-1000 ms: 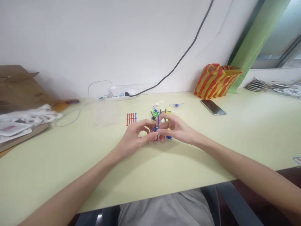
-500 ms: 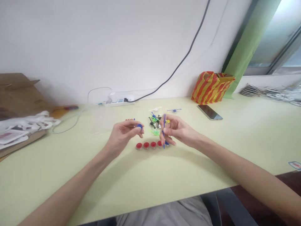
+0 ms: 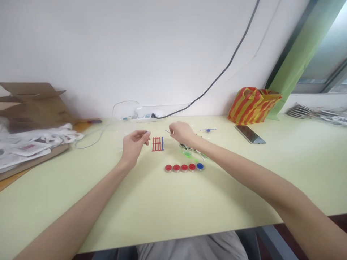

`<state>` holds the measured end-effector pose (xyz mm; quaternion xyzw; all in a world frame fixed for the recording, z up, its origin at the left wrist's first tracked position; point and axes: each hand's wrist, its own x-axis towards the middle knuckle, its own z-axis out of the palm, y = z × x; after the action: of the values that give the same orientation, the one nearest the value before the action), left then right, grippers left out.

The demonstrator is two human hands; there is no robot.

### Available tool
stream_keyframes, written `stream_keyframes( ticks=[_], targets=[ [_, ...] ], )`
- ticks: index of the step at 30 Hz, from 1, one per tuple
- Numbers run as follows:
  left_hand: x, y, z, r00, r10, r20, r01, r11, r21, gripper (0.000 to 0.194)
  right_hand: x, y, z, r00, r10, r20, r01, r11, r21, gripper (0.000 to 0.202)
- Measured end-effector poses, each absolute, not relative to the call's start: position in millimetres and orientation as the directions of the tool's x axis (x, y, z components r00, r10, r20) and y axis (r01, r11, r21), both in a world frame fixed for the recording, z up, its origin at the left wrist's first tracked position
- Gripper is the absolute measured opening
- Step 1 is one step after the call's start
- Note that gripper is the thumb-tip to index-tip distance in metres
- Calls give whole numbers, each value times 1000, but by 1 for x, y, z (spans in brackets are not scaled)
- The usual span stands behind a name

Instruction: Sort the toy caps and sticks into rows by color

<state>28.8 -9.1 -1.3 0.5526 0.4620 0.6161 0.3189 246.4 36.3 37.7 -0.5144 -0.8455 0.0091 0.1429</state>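
My left hand [image 3: 135, 145] is closed, thumb against fingers, on a small round blue cap [image 3: 146, 132] that is mostly hidden. To its right, my right hand [image 3: 181, 134] is bent over the table and pinches a thin blue stick [image 3: 167, 131], whose end sticks out to the left. Between the hands lies a row of red sticks [image 3: 156, 144] with a blue stick [image 3: 162, 143] at its right end. Nearer me stand several clear round pieces with red caps [image 3: 176, 168] in a line, ending in a blue-capped one [image 3: 200, 166].
Green, black and white small parts [image 3: 187, 153] lie partly behind my right forearm. Beyond them is a blue stick with a disc [image 3: 208, 130]. A phone [image 3: 249, 134], a striped bag [image 3: 253, 106], a power strip [image 3: 146, 117] and a cardboard box [image 3: 40, 106] stand around.
My right hand has moved away from me and turned palm down with the blue stick. My left hand has drawn slightly left, still gripping the cap. The view has shifted, uncovering the stick row.
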Motion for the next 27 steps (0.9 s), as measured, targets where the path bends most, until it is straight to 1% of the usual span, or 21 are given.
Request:
stream_keyframes(
  ticks=[1, 2, 3, 5, 7, 9, 11, 14, 16, 18, 20, 22, 27],
  targets=[
    [27, -8, 0, -185, 896, 403, 122, -386, 914, 31, 235, 37, 35, -447, 875, 183, 879, 468, -89, 19],
    [26, -8, 1, -186, 888, 421, 128, -404, 906, 31, 226, 37, 32, -461, 876, 141, 882, 470, -39, 25],
    [25, -7, 2, -186, 880, 438, 134, -419, 898, 30, 219, 38, 29, -468, 877, 109, 882, 472, -10, 30],
    [24, -6, 3, -188, 869, 458, 147, -436, 888, 29, 212, 41, 24, -464, 881, 90, 885, 465, 6, 36],
    [24, -6, 3, -185, 869, 459, 161, -434, 886, 29, 212, 47, 21, -444, 892, 91, 895, 446, -9, 38],
    [25, -6, 3, -180, 873, 454, 176, -425, 888, 29, 216, 55, 19, -430, 901, 60, 901, 433, -41, 37],
    [26, -7, 3, -175, 877, 447, 190, -416, 889, 28, 221, 63, 19, -424, 905, 27, 903, 424, -73, 34],
    [27, -8, 3, -155, 881, 446, 202, -414, 888, 27, 230, 70, 20, -438, 898, 44, 892, 440, -98, 27],
    [27, -8, 2, -138, 881, 453, 211, -420, 883, 27, 235, 72, 23, -484, 874, 44, 867, 486, -112, 22],
    [27, -7, 1, -126, 877, 464, 228, -430, 874, 27, 239, 74, 26, -560, 829, -1, 820, 554, -142, 20],
    [28, -8, 1, -118, 873, 472, 242, -436, 867, 27, 241, 74, 29, -624, 779, -61, 776, 609, -166, 23],
    [28, -8, 1, -109, 873, 475, 248, -439, 864, 27, 243, 75, 30, -644, 760, -89, 762, 628, -156, 24],
    [29, -9, 1, -88, 879, 468, 266, -432, 862, 27, 243, 77, 25, -623, 775, -105, 782, 617, -92, 25]
  ],
)
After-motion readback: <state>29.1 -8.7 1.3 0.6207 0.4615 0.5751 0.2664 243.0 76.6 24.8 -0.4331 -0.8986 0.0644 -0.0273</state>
